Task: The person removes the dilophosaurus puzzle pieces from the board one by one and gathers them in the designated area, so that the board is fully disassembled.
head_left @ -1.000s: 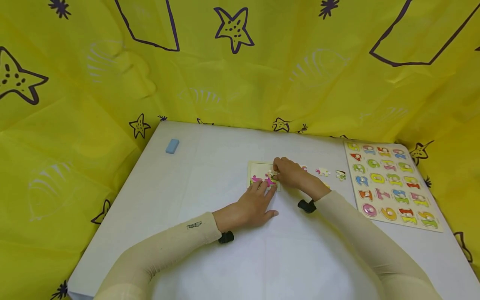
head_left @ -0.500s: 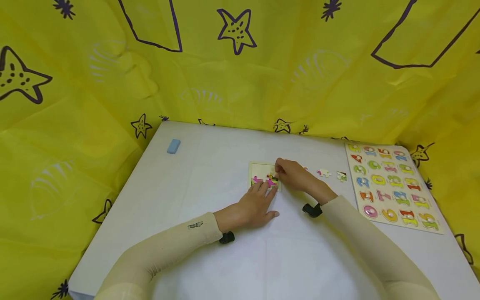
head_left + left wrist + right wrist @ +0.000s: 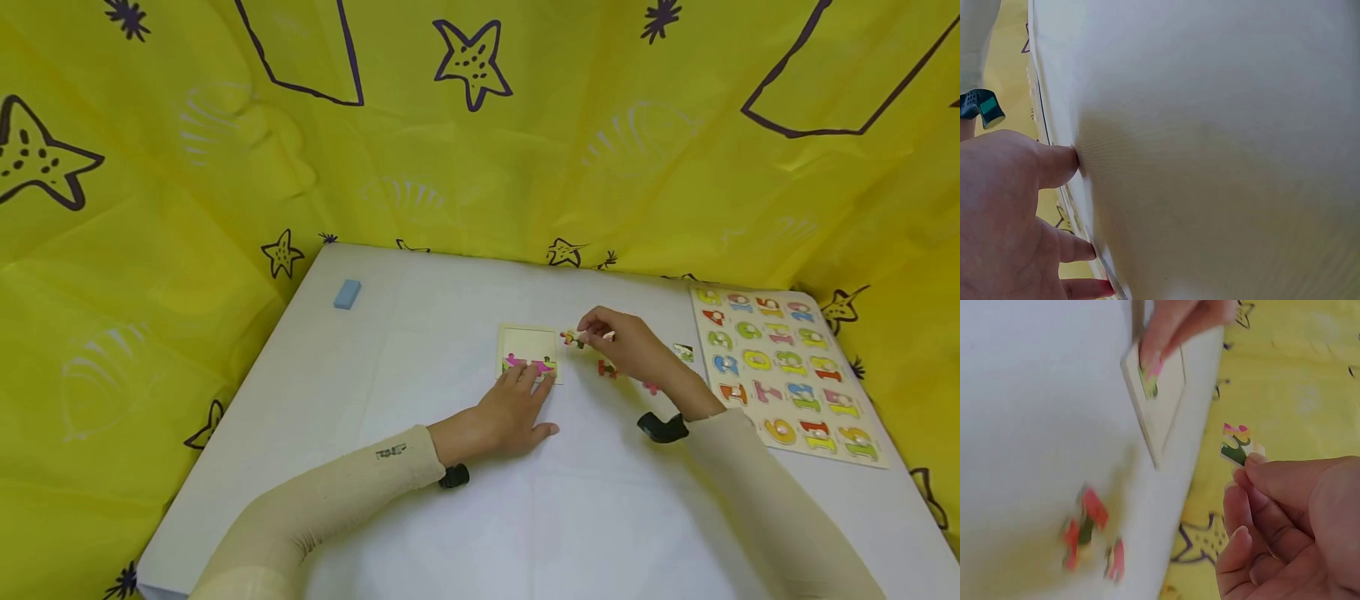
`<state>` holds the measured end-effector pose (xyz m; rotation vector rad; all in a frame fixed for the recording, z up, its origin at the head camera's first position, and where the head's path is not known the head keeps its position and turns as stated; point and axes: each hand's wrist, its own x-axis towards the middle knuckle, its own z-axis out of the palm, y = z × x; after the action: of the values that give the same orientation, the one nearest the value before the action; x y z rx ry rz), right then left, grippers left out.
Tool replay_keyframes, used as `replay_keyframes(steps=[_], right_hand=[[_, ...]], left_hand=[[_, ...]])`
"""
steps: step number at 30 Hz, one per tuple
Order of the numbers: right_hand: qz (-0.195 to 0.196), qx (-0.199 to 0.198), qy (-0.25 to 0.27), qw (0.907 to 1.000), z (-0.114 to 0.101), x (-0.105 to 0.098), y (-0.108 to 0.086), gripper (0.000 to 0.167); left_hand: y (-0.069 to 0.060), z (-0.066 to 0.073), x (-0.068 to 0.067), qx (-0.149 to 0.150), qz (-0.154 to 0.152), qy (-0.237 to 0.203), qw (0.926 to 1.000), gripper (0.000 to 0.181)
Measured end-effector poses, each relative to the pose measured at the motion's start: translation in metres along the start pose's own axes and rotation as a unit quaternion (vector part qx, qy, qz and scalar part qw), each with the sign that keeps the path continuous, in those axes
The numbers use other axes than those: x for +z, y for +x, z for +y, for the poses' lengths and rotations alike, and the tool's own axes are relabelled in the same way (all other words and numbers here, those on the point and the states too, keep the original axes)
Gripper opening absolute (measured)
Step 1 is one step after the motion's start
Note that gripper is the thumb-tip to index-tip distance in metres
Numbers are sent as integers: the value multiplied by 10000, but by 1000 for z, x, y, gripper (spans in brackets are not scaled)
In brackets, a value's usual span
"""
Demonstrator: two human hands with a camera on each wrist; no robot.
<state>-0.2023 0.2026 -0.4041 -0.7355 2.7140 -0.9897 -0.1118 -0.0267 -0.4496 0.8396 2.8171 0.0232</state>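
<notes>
My right hand [image 3: 633,346] pinches a jigsaw piece [image 3: 1236,445] between thumb and index finger, lifted just right of the small square puzzle tray [image 3: 531,340]. The piece shows pink, yellow and dark green. Pink and green pieces [image 3: 542,366] lie along the tray's near side. On that near edge and those pieces rest the extended fingertips of my left hand [image 3: 506,414], its thumb spread onto the table. Below my right hand lie a loose red and green piece [image 3: 607,369] and a pink one [image 3: 651,387], the latter partly hidden by the hand.
Another loose piece [image 3: 683,352] lies right of my right hand. A wooden number board [image 3: 761,321] covers the table's right side. Far left sits a light blue block [image 3: 347,294]. Yellow patterned cloth [image 3: 480,183] hangs behind the white table [image 3: 420,350].
My right hand has taken the jigsaw piece out of the tray and moved right with it, baring more of the tray's floor. The left hand stays in place.
</notes>
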Motion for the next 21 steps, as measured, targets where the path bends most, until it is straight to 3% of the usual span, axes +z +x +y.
replay_keyframes(steps=[8, 14, 21], right_hand=[[295, 509, -294, 9978, 37, -44, -41, 21], [-119, 1085, -324, 9935, 74, -69, -79, 26], [-505, 1343, -170, 9895, 94, -72, -102, 22]], left_hand=[[-1, 0, 0, 6, -49, -42, 10000, 80], [-1, 0, 0, 29, -2, -55, 10000, 80], [-1, 0, 0, 1, -26, 7, 10000, 81]])
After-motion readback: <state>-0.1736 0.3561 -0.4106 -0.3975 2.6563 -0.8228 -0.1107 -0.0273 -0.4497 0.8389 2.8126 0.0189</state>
